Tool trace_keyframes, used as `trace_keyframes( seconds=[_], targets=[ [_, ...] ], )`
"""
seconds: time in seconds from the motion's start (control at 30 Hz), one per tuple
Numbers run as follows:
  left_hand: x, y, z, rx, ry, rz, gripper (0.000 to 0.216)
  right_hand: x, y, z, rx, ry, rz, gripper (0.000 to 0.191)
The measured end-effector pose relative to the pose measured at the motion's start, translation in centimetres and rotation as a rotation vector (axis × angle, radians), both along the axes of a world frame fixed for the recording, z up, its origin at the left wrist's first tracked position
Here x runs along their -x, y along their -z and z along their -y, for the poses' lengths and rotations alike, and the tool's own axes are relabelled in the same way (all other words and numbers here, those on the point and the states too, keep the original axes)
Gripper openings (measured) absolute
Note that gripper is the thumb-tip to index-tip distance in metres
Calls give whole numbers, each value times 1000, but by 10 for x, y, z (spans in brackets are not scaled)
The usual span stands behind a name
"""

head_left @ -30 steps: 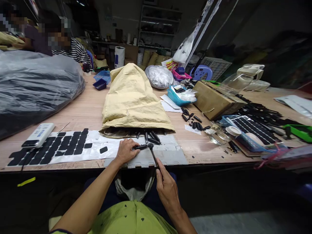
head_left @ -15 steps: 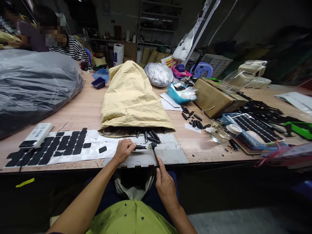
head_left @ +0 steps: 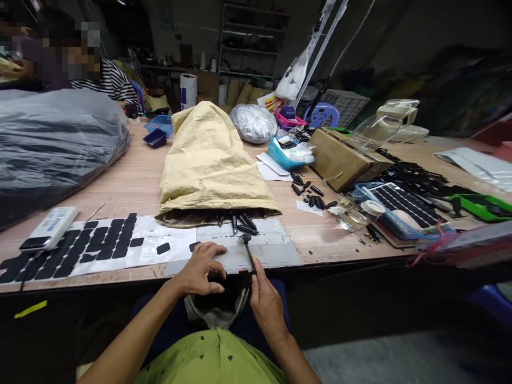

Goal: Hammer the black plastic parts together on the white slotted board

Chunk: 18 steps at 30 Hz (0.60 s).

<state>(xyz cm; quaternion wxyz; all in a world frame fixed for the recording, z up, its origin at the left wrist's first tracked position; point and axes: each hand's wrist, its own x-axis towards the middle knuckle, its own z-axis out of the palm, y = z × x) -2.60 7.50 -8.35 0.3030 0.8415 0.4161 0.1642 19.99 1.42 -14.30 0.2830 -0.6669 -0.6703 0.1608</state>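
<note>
My left hand [head_left: 204, 268] is open at the table's front edge, thumb and fingers apart, with nothing in them. Below it, the mouth of a grey bag [head_left: 216, 313] gapes at my lap. My right hand [head_left: 267, 300] is closed round the dark handle of a small hammer [head_left: 248, 248]. Its dark head rests on or just above a grey sheet [head_left: 276, 250]. Several slim black parts [head_left: 245, 221] lie at the mouth of a large tan sack [head_left: 212, 165], partly inside it; the sack's contents are mostly hidden.
At left, a white device [head_left: 50, 229] stands beside a sheet of black stickers [head_left: 114, 237], before a big dark plastic bag [head_left: 56, 144]. To the right are loose black parts [head_left: 316, 201], a cardboard box [head_left: 348, 160] and a blue basket [head_left: 400, 208]. A co-worker [head_left: 108, 80] sits across the table.
My left hand has let go of the black part it held, moved down to the table edge above the bag and opened. The part is out of sight. My right hand still holds the hammer.
</note>
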Motion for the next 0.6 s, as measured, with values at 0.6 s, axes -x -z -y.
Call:
trace_keyframes(
  seconds=[0.6],
  targets=[
    [-82, -11, -88, 25, -736, -276, 23, 2, 1, -1, -69, -12, -9, 49]
  ],
)
